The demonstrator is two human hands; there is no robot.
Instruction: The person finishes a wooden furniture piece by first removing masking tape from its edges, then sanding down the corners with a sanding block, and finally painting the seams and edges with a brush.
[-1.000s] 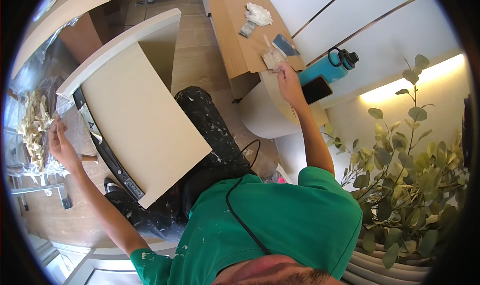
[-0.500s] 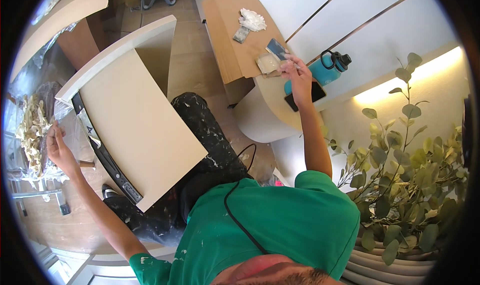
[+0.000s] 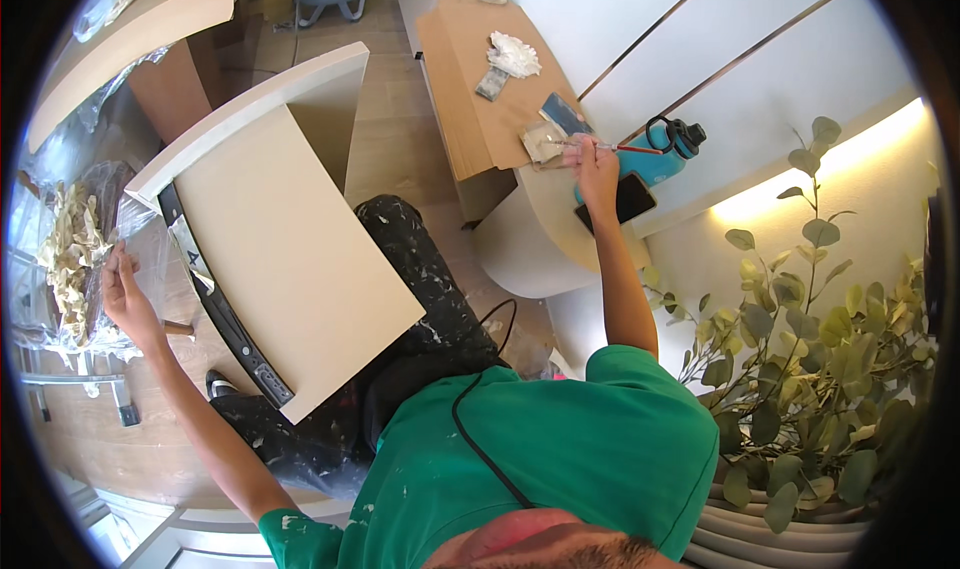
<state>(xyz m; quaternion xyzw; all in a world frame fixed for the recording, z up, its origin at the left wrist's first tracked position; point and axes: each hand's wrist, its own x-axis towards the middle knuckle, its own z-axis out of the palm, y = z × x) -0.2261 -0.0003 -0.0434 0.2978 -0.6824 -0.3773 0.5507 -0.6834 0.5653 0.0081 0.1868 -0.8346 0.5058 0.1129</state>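
Note:
A slim paintbrush (image 3: 640, 150) with a reddish handle is gripped in my right hand (image 3: 598, 177). Its tip lies over a small clear container of pale stuff (image 3: 541, 142) on the counter. My left hand (image 3: 130, 297) is on the far left, its fingers pinched beside clear plastic sheeting; what they hold, if anything, is too small to make out. Between my arms a cream drawer-like piece (image 3: 290, 259) with a curved front rests tilted against my legs. A black metal runner (image 3: 225, 314) lies along its left edge.
Near my right hand are a blue bottle (image 3: 650, 165), a black phone (image 3: 622, 203), a blue flat pad (image 3: 567, 114), a grey pad (image 3: 492, 83) and crumpled white paper (image 3: 514, 55). A leafy plant (image 3: 800, 359) stands at right. Crumpled yellowish material (image 3: 76, 244) lies on plastic at left.
My right hand has shifted slightly down, and the brush now shows lying across it, its tip over the container. My view has shifted a little; my left hand stays by the plastic.

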